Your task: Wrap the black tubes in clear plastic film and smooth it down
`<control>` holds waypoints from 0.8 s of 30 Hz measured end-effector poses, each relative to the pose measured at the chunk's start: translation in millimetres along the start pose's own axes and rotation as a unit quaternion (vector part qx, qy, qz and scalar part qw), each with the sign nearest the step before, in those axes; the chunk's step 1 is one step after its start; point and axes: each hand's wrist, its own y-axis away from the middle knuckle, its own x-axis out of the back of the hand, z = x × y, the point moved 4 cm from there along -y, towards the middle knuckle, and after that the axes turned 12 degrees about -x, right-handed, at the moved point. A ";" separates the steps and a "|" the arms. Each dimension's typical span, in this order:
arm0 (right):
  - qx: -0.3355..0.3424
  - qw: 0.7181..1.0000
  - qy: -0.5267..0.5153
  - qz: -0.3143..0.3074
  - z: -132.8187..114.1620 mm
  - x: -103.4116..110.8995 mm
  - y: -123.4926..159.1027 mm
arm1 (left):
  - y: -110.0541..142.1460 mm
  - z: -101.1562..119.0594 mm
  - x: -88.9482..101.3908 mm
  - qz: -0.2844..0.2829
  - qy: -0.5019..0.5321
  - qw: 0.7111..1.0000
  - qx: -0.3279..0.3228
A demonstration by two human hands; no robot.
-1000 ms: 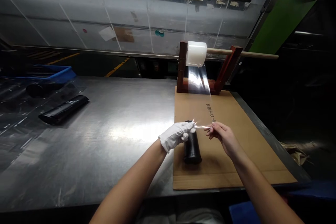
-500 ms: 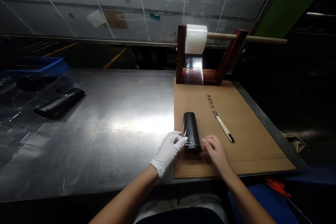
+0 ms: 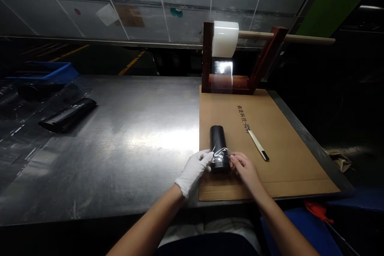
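A black, rounded tube-like case [image 3: 218,138] lies lengthwise on a sheet of cardboard [image 3: 285,180]. Clear plastic film [image 3: 220,153] stretches across the near part of the case, creased and shiny. My left hand [image 3: 193,168], in a white glove, pinches the film at the case's left side. On the right side my bare right hand [image 3: 244,168] has its fingertips closed on the film's other edge. To the right of that hand lies a cutter knife [image 3: 257,144] with a pale handle and dark end.
Behind the cardboard, a dark red wooden stand [image 3: 207,58] carries a roll of clear film [image 3: 225,39] on a wooden rod [image 3: 309,40]. Another black case [image 3: 69,115] lies on the metal table [image 3: 126,168] at left, beside plastic sheeting and a blue bin [image 3: 63,73].
The film over the near part of the case now shows more creases and glare. My right hand has come slightly closer to the case. The whole view has shifted a little.
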 end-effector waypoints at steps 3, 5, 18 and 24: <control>-0.046 0.998 -0.039 -0.029 3.6 -4.3 -0.6 | 1.3 -4.4 0.9 -0.015 0.011 0.999 0.038; -0.077 0.994 -0.066 -0.047 5.3 -7.1 -0.4 | 2.2 -3.4 1.5 -0.021 0.014 0.998 0.058; -0.170 0.962 -0.176 -0.117 14.9 -17.4 16.1 | 18.1 -6.0 -15.2 -0.035 0.069 0.993 0.092; -0.131 0.972 -0.164 -0.107 13.6 -12.1 34.7 | 35.9 1.8 -17.5 -0.039 0.055 0.997 0.044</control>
